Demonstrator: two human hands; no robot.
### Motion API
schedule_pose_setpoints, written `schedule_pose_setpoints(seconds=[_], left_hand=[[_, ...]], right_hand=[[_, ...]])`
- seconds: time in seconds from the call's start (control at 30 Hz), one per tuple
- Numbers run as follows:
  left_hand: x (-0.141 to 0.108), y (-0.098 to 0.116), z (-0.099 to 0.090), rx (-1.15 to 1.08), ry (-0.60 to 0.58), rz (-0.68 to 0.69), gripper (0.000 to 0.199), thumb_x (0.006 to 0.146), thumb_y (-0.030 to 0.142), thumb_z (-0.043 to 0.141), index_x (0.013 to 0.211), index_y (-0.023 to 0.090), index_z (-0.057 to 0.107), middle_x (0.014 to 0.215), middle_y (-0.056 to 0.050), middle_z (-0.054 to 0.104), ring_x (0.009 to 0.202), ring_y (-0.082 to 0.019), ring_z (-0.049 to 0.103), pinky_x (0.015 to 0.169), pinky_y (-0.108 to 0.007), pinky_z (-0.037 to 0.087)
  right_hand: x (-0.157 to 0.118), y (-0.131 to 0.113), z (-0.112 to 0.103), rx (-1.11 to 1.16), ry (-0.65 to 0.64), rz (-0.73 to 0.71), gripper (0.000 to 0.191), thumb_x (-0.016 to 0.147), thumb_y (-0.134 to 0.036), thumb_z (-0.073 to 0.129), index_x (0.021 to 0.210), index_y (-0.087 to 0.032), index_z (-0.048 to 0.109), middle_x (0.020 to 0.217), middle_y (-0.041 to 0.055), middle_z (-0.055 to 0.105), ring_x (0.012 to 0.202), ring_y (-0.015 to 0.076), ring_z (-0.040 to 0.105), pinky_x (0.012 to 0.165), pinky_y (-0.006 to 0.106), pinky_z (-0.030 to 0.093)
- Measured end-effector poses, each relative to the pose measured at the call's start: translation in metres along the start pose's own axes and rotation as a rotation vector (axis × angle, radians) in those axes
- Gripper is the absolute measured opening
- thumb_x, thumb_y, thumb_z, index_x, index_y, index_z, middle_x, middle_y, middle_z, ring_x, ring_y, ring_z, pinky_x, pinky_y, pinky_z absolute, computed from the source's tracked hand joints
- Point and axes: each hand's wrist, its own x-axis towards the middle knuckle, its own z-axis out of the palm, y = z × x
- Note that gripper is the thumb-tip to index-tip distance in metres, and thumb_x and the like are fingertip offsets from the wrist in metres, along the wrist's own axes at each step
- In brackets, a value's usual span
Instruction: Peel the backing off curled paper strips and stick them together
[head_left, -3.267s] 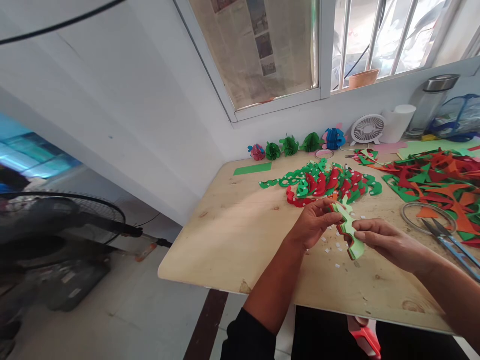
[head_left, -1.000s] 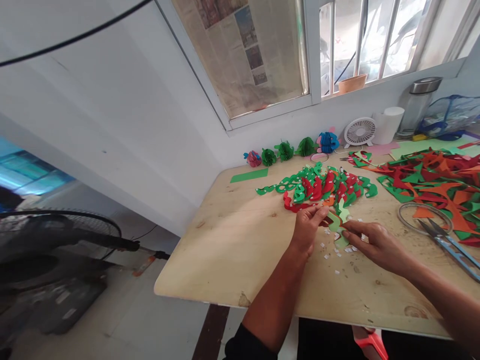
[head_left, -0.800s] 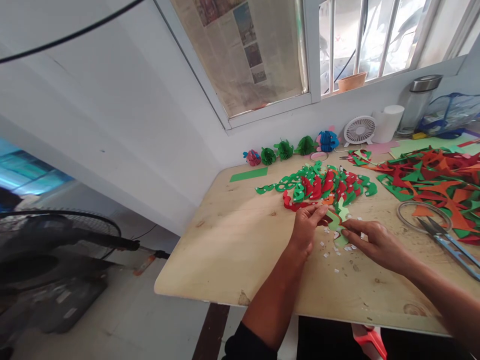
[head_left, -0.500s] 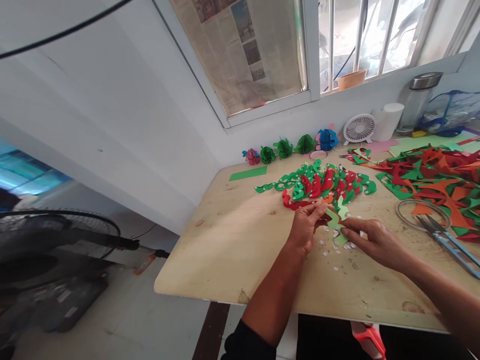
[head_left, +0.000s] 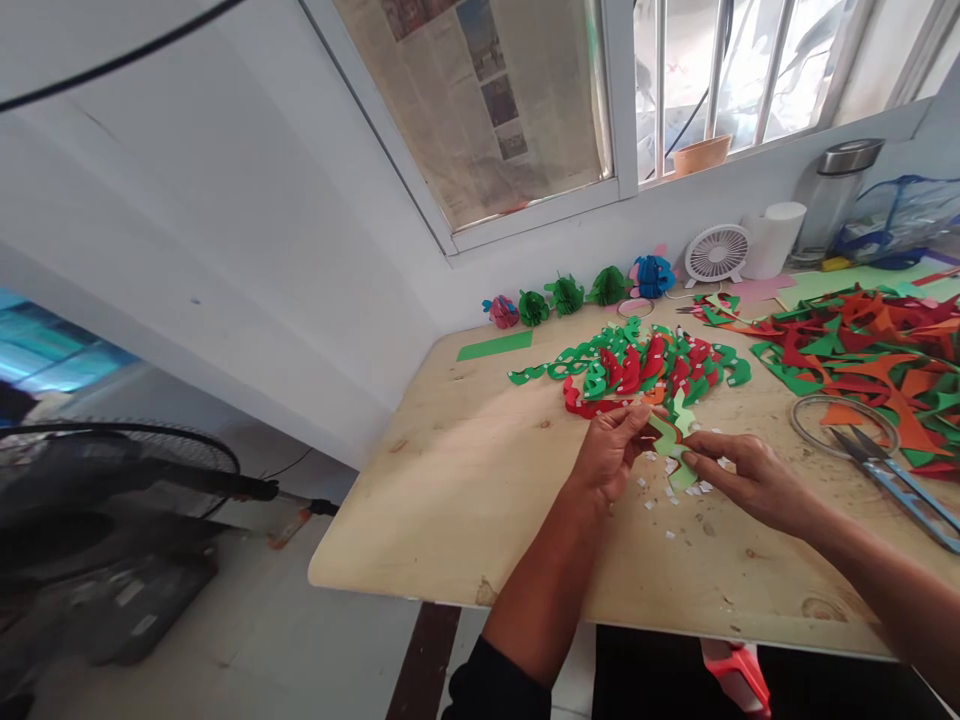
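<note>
A wavy light green paper cutout [head_left: 664, 440], with red or orange paper along its edge, is held between my two hands over the table. My left hand [head_left: 613, 448] pinches its upper left end between thumb and fingers. On the other side, the closed fingers of my right hand [head_left: 739, 475] grip its right edge. Small white paper squares [head_left: 670, 466] lie scattered under and around the cutout. Just beyond my hands is a heap of red and green wavy paper cutouts [head_left: 637, 365] dotted with white squares.
To the right lie scissors [head_left: 892, 480], a roll of clear tape [head_left: 806, 415] and a large pile of paper scraps [head_left: 885, 360]. Folded paper figures [head_left: 564, 294], a small white fan [head_left: 718, 254] and a glass bottle [head_left: 829, 205] line the wall. A green paper strip [head_left: 495, 346] lies at the back left.
My hands keep hold of the paper cutout in nearly the same place, with its lower part tilted slightly. The camera view has shifted a little; nothing else has visibly moved.
</note>
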Motion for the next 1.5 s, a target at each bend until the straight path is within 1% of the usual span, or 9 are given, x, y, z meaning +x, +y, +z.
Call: schedule_pose_setpoints(seconds=[0.1, 0.23, 0.33, 0.43, 0.67, 0.83, 1.17, 1.33, 1.5], left_hand=[[-0.001, 0.001, 0.002, 0.03, 0.026, 0.014, 0.036, 0.061, 0.043, 0.076, 0.078, 0.012, 0.071, 0.068, -0.004, 0.064, 0.06, -0.009, 0.055, 0.056, -0.02, 0.041], [-0.003, 0.004, 0.005, 0.066, 0.012, 0.025, 0.046, 0.063, 0.053, 0.071, 0.084, 0.012, 0.07, 0.072, -0.005, 0.064, 0.065, -0.011, 0.056, 0.058, -0.022, 0.042], [-0.004, 0.003, 0.006, 0.106, 0.032, 0.033, 0.039, 0.059, 0.046, 0.076, 0.077, 0.012, 0.069, 0.07, -0.003, 0.062, 0.064, -0.011, 0.056, 0.055, -0.022, 0.042], [-0.004, 0.001, 0.005, 0.148, 0.015, 0.013, 0.034, 0.056, 0.039, 0.078, 0.076, 0.012, 0.067, 0.072, -0.002, 0.062, 0.06, -0.011, 0.057, 0.055, -0.024, 0.042], [-0.004, -0.001, 0.005, 0.238, 0.006, -0.031, 0.034, 0.053, 0.032, 0.08, 0.078, 0.012, 0.067, 0.069, -0.001, 0.063, 0.058, -0.012, 0.06, 0.056, -0.024, 0.042], [-0.003, -0.002, 0.007, 0.261, 0.015, -0.045, 0.039, 0.049, 0.031, 0.081, 0.079, 0.013, 0.065, 0.066, 0.0, 0.063, 0.057, -0.011, 0.059, 0.055, -0.024, 0.042], [-0.004, -0.004, 0.009, 0.288, 0.028, 0.009, 0.032, 0.05, 0.03, 0.081, 0.069, 0.013, 0.062, 0.059, 0.001, 0.061, 0.054, -0.009, 0.055, 0.057, -0.024, 0.043], [-0.001, -0.009, 0.007, 0.341, 0.015, 0.058, 0.031, 0.052, 0.035, 0.08, 0.067, 0.013, 0.063, 0.061, 0.0, 0.061, 0.056, -0.009, 0.054, 0.058, -0.025, 0.043], [0.001, -0.013, 0.005, 0.36, 0.015, 0.073, 0.033, 0.053, 0.036, 0.079, 0.07, 0.012, 0.064, 0.062, -0.001, 0.061, 0.057, -0.01, 0.053, 0.058, -0.025, 0.042]], right_hand=[[0.0, 0.0, 0.0, 0.012, 0.011, 0.005, 0.031, 0.089, -0.035, 0.039, 0.073, -0.019, 0.059, 0.063, 0.0004, 0.056, 0.058, 0.0143, 0.05, 0.054, 0.025, 0.037], [0.0, 0.0, 0.002, 0.04, 0.046, 0.036, 0.03, 0.088, -0.035, 0.041, 0.073, -0.019, 0.061, 0.064, 0.0002, 0.057, 0.059, 0.0142, 0.05, 0.054, 0.025, 0.037], [0.001, 0.001, 0.002, 0.059, 0.069, 0.052, 0.03, 0.087, -0.036, 0.042, 0.07, -0.018, 0.059, 0.059, -0.0014, 0.052, 0.055, 0.0127, 0.046, 0.052, 0.024, 0.036], [0.001, 0.002, 0.002, 0.066, 0.086, 0.086, 0.029, 0.086, -0.036, 0.043, 0.069, -0.018, 0.058, 0.056, -0.0025, 0.049, 0.052, 0.0119, 0.043, 0.05, 0.024, 0.034], [0.001, 0.001, -0.001, 0.081, 0.089, 0.124, 0.03, 0.087, -0.037, 0.041, 0.072, -0.018, 0.059, 0.059, -0.0013, 0.051, 0.054, 0.0124, 0.042, 0.051, 0.024, 0.034], [0.0, 0.0, 0.001, 0.102, 0.116, 0.123, 0.03, 0.087, -0.036, 0.041, 0.074, -0.018, 0.06, 0.061, -0.0009, 0.055, 0.056, 0.0131, 0.045, 0.052, 0.025, 0.034], [0.003, 0.005, 0.0, 0.145, 0.048, 0.1, 0.032, 0.086, -0.04, 0.044, 0.071, -0.018, 0.061, 0.066, 0.0015, 0.06, 0.06, 0.0145, 0.05, 0.055, 0.026, 0.038], [0.004, 0.008, 0.002, 0.209, 0.08, 0.097, 0.033, 0.082, -0.046, 0.049, 0.074, -0.019, 0.065, 0.062, 0.0012, 0.06, 0.06, 0.0157, 0.052, 0.054, 0.027, 0.04], [0.005, 0.008, 0.003, 0.187, 0.099, 0.119, 0.034, 0.082, -0.047, 0.049, 0.074, -0.019, 0.066, 0.059, 0.0002, 0.058, 0.055, 0.0143, 0.049, 0.051, 0.026, 0.038]])
